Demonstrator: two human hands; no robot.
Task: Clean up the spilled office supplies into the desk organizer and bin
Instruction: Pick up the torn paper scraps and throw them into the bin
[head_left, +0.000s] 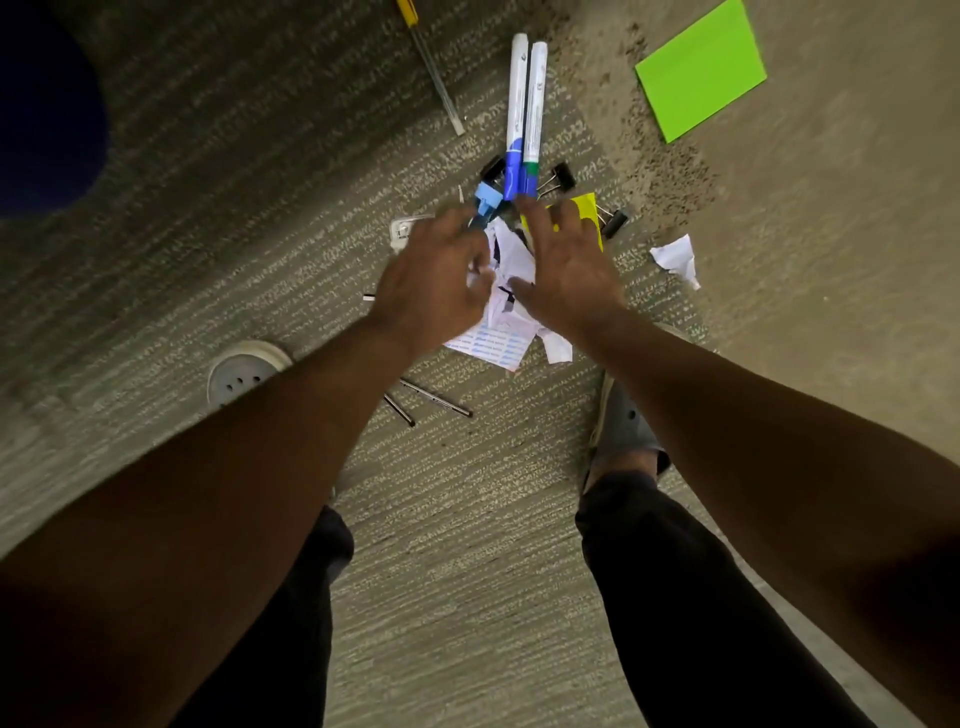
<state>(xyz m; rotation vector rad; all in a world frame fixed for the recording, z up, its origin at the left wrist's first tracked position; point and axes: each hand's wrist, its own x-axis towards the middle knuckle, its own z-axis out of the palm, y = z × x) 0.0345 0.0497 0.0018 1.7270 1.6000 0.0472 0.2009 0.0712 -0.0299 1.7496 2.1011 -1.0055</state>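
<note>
A: Start at the left of the carpet (208, 208). What lies there?

B: A round white floor outlet cover (244, 370) by the left forearm. Further in, two thin dark pens (434, 399) lie near each other below the paper pile.

A: And the left hand (434, 273)?

B: It is over the left edge of the crumpled white papers (511, 312), fingers curled, with a bit of white showing at the fingertips. Whether it truly grips the paper I cannot tell; the hand is blurred. A blue-capped marker (487, 200) pokes out just past its fingers.

A: The middle?

B: Two white markers (525, 104) lie side by side, touching, above the pile. A clear pen with a yellow cap (434, 73) lies to their left. Black binder clips (563, 176) sit around the markers' lower ends.

A: The right hand (566, 270)?

B: Fingers spread and fairly straight, lying over the papers and a yellow sticky note (587, 208), gripping nothing.

A: Further right?

B: A torn paper scrap (678, 257), and a green sticky pad (701, 70) towards the top right corner.
</note>
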